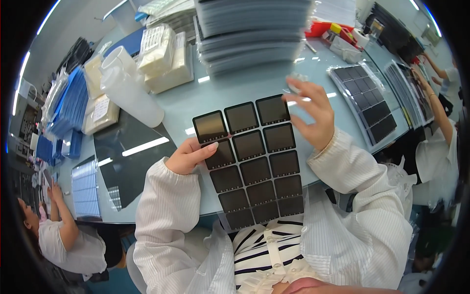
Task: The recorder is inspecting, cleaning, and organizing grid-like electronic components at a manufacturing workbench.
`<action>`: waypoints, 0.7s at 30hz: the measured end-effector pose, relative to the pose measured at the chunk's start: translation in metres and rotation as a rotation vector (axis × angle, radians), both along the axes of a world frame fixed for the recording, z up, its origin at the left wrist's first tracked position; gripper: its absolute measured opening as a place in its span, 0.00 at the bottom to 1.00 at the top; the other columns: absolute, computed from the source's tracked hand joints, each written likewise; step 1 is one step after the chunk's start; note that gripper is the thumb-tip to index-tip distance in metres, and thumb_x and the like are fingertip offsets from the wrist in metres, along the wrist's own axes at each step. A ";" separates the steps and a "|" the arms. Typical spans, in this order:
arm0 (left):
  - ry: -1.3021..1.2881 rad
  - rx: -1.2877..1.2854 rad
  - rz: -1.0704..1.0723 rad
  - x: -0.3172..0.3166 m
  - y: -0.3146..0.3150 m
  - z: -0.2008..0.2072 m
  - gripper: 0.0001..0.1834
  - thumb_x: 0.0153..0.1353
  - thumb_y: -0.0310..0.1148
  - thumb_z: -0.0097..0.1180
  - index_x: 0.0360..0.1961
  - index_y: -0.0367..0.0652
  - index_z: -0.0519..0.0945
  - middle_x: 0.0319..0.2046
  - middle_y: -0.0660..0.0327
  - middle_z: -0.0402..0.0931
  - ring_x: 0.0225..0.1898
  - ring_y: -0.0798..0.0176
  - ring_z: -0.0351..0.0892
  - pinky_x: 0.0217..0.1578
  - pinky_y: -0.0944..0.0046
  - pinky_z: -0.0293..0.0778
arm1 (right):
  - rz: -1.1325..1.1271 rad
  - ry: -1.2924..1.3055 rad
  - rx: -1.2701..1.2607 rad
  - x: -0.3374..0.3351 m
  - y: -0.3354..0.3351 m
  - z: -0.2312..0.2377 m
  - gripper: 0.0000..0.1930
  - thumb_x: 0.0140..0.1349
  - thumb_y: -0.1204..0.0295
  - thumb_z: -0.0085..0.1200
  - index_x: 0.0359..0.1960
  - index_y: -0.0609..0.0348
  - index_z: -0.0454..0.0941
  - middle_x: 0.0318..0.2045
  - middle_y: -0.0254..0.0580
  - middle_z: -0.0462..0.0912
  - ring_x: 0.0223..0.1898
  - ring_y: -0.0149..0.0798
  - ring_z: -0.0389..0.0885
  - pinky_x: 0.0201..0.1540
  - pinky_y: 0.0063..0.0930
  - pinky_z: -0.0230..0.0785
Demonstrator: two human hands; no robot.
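Note:
My left hand [188, 156] grips the left edge of a clear sheet of dark square panels [255, 163], its thumb on top of one panel. The panels have rounded corners and lie in rows of three. Tilted toward me, the sheet reaches past the table's front edge. By its upper right corner is my right hand [315, 115], slightly blurred, with thumb and fingers apart. Something small and whitish shows at those fingertips, too blurred to name.
A tall stack of clear-wrapped sheets [252, 36] stands behind. White bottles [129, 95], wrapped bundles [169, 61] and a dark glossy sheet [129, 157] are at left. Another stack of panel sheets [364, 100] lies right. Co-workers sit at left [73, 235] and right [440, 147].

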State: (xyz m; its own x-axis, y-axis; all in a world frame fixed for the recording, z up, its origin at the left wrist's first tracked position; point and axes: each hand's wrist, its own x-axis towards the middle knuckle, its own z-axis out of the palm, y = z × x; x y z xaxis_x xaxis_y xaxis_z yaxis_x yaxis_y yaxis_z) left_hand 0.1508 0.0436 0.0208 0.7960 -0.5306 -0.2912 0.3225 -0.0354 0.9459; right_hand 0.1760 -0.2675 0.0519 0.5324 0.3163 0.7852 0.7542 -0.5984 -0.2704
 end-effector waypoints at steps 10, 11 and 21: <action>-0.072 0.052 -0.013 -0.005 -0.006 -0.001 0.17 0.62 0.40 0.51 0.43 0.36 0.76 0.32 0.67 0.76 0.33 0.76 0.70 0.32 0.72 0.66 | 0.590 1.453 0.398 0.008 -0.036 -0.022 0.21 0.66 0.58 0.42 0.32 0.69 0.74 0.22 0.44 0.79 0.23 0.35 0.79 0.26 0.25 0.71; -0.086 -0.005 -0.019 -0.007 -0.008 0.003 0.17 0.63 0.38 0.49 0.45 0.35 0.75 0.37 0.65 0.76 0.38 0.73 0.70 0.38 0.71 0.65 | 0.538 1.417 0.323 0.007 -0.032 -0.019 0.19 0.65 0.62 0.45 0.29 0.68 0.76 0.20 0.42 0.79 0.22 0.33 0.79 0.25 0.23 0.70; -0.307 -0.052 0.122 -0.008 0.011 0.019 0.17 0.61 0.35 0.51 0.18 0.37 0.73 0.17 0.61 0.75 0.18 0.73 0.70 0.19 0.72 0.66 | 0.592 1.242 0.288 0.006 -0.032 -0.001 0.11 0.58 0.74 0.52 0.21 0.69 0.78 0.16 0.41 0.79 0.18 0.33 0.80 0.21 0.19 0.68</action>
